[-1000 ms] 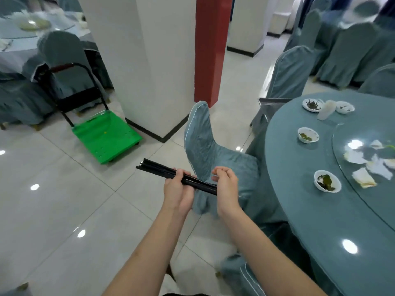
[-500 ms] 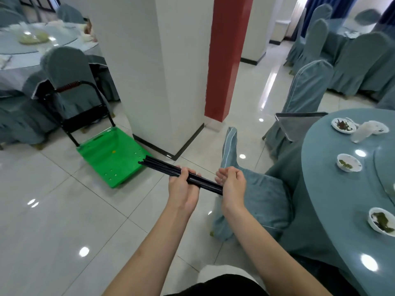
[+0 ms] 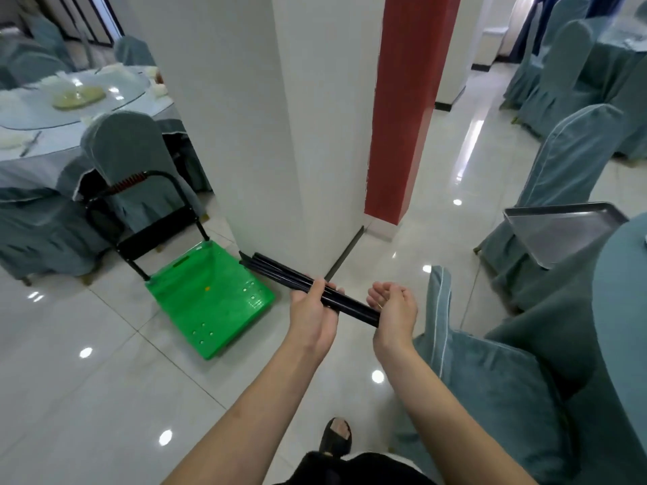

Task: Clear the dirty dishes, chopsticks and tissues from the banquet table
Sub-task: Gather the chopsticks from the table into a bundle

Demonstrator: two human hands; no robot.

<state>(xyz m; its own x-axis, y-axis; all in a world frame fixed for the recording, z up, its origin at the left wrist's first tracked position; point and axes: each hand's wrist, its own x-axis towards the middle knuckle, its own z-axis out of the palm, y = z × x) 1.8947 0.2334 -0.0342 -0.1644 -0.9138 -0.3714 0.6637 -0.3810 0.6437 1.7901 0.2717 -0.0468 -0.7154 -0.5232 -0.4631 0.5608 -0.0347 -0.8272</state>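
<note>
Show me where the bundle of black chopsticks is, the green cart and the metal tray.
black chopsticks [image 3: 280, 273]: head view, on the bare shafts left of the left hand.
green cart [image 3: 210, 295]: head view, middle of its green platform.
metal tray [image 3: 560, 236]: head view, on its flat bare bottom.

Left hand [image 3: 313, 315] grips black chopsticks [image 3: 301, 287]; right hand [image 3: 394, 311] cups ends.
</note>
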